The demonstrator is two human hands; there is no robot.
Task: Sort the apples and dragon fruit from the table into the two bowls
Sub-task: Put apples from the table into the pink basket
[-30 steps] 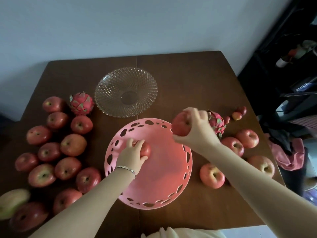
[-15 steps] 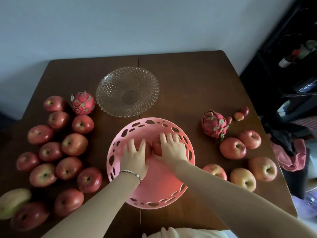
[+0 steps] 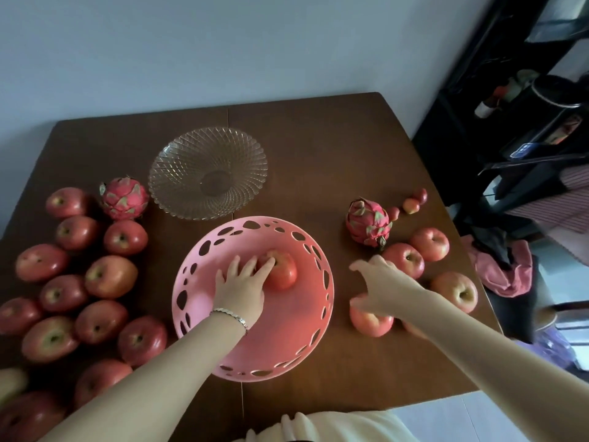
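A pink perforated bowl (image 3: 287, 333) stands mid-table, with a clear glass bowl (image 3: 178, 173) behind it. My left hand (image 3: 242, 285) lies inside the pink bowl, fingers spread and resting on a red apple (image 3: 285, 274). My right hand (image 3: 382, 288) hovers open, right of the bowl, just over an apple on the table (image 3: 371, 322). One dragon fruit (image 3: 124, 199) sits at the left, another (image 3: 368, 223) at the right. Several apples (image 3: 111, 275) crowd the left side; three more (image 3: 430, 244) lie at the right.
Three tiny red fruits (image 3: 411, 205) lie behind the right dragon fruit. A pale fruit (image 3: 9, 381) shows at the lower left edge. Dark shelving (image 3: 526, 138) and a pink cloth (image 3: 503, 272) stand off the table's right edge.
My right hand let go of its apple in the pink bowl and moved right, out over an apple on the table. My left hand stayed in the bowl.
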